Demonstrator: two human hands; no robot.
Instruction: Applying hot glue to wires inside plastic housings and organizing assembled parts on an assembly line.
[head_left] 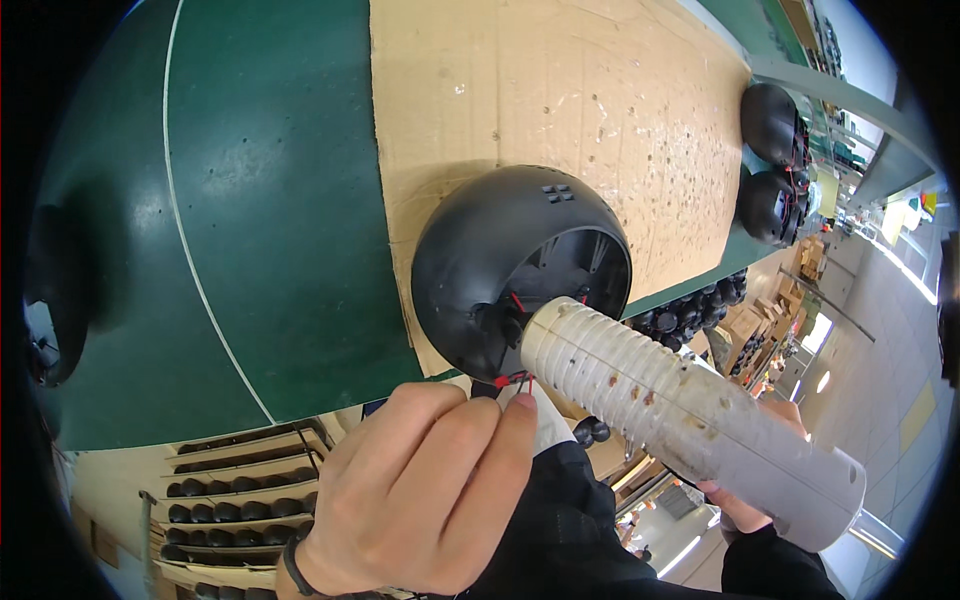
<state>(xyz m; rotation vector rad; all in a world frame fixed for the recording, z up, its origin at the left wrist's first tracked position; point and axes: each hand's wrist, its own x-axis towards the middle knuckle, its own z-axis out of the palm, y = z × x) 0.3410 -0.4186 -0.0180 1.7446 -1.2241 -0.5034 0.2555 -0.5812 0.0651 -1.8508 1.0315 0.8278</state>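
A round black plastic shell point(470, 250) lies on the cardboard, its cut-out side turned toward me, with red wire showing inside. At its near edge my left hand point(430, 480) is closed in a pinch on thin red and black wires point(515, 380). A translucent, ribbed, tube-shaped tool point(690, 410) with brownish specks slants across the view, its narrow end over the shell's opening. My right hand point(740, 508) is wrapped round this tool from behind; the tool's body hides most of the fingers. Where exactly its tip touches is hidden.
Brown cardboard point(560, 90) covers part of a green worktop point(280, 200). Two more black shells point(770, 125) with red wires stand at the far right. A dark part point(55, 310) lies at the left edge. Below left, a rack point(235, 488) holds rows of black parts.
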